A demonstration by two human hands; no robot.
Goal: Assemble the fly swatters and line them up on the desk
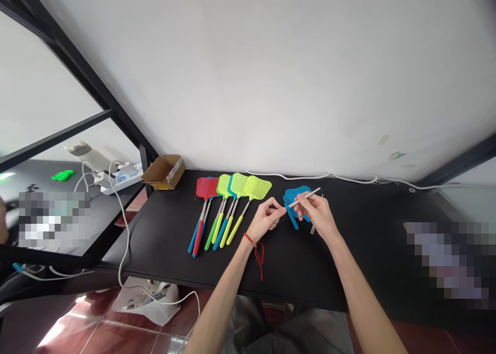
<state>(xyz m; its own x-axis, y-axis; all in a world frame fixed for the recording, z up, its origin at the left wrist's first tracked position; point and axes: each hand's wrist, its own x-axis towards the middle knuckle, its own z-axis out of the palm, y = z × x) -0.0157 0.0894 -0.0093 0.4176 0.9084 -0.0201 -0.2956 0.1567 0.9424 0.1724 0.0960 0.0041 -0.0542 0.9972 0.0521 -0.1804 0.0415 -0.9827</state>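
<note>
My right hand (318, 214) pinches a thin silver metal rod (312, 193), which slants up to the right. Just left of the rod's lower end is my left hand (266, 218), its thumb and fingers pressed together; whatever lies between them is too small to make out. Under and behind my right hand lie blue mesh fly swatter heads (295, 193) and a blue handle (292, 218). Another silver rod (312, 229) lies partly hidden below that hand. To the left, several fly swatters in red (198, 238), green, yellow (234, 231) and blue lie in a row.
A cardboard box (165, 172) stands at the back left of the black table (163, 235). White cable (310, 178) runs along the wall. Beyond a black frame are a power strip (122, 180) and green pieces (63, 175). A white plastic bag (147, 299) is on the floor.
</note>
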